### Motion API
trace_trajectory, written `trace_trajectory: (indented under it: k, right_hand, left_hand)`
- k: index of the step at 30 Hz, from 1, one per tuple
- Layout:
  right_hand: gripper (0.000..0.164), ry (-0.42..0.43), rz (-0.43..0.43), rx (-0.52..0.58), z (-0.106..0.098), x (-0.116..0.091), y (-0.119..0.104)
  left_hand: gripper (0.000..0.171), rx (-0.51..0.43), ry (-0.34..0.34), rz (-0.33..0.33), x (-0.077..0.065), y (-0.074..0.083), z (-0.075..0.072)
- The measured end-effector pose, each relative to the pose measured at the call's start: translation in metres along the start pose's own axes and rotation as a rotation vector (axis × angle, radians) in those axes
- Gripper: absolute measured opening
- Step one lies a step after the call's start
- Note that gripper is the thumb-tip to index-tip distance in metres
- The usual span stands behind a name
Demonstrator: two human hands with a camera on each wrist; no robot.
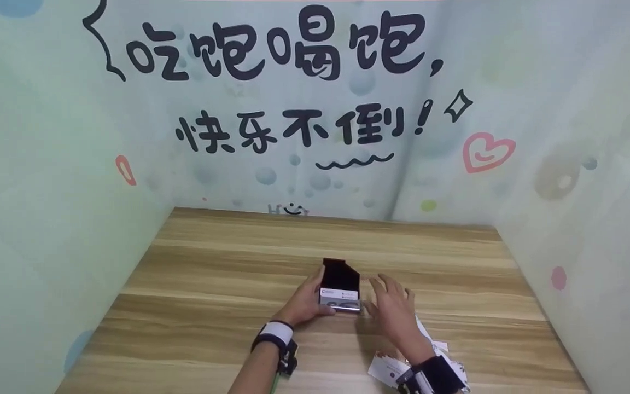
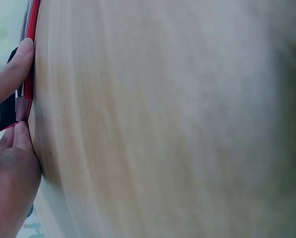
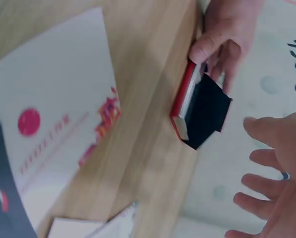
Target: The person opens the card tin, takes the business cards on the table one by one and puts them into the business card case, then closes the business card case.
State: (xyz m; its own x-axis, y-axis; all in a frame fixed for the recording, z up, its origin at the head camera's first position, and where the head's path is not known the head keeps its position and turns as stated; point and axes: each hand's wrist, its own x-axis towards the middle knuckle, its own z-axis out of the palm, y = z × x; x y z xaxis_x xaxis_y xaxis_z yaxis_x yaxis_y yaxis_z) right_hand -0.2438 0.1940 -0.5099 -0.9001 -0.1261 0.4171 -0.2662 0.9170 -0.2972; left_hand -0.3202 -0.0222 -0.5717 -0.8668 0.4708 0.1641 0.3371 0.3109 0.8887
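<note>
My left hand grips a small business card case by its left side, low over the wooden table. The case stands open, with a black inside, a red outer edge in the right wrist view, and a printed card showing at its near end. Thumb and fingers of that hand hold the case's edge in the left wrist view. Just to the right of the case, my right hand is apart from it, with fingers spread and nothing in them.
Several loose printed cards lie on the table below my right wrist. One large white card with a red dot looms close in the right wrist view. Printed fabric walls enclose the table's back and sides.
</note>
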Motion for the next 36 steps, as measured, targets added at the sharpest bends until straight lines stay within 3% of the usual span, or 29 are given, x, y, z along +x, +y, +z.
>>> trace_trajectory:
  k: [6,13,20,30,36]
  right_hand:
    - [0.062,0.037,0.081,-0.074,-0.019,-0.012,0.014]
    - [0.072,-0.085,0.222,-0.095,-0.033,-0.036,0.034]
    - [0.076,-0.162,0.261,-0.135,-0.033,-0.058,0.056]
    - [0.072,-0.281,0.360,-0.134,-0.028,-0.074,0.071]
    - [0.068,-0.281,0.376,-0.130,-0.026,-0.080,0.073]
  left_hand:
    - [0.113,0.045,0.019,0.004,-0.001,-0.001,-0.001]
    - [0.113,0.111,0.032,0.007,-0.001,-0.002,-0.001]
    - [0.112,0.061,0.034,0.024,-0.002,-0.003,-0.001]
    - [0.112,0.086,0.028,0.006,-0.003,-0.001,0.000]
    - [0.112,0.073,0.019,-0.012,-0.001,0.001,0.002]
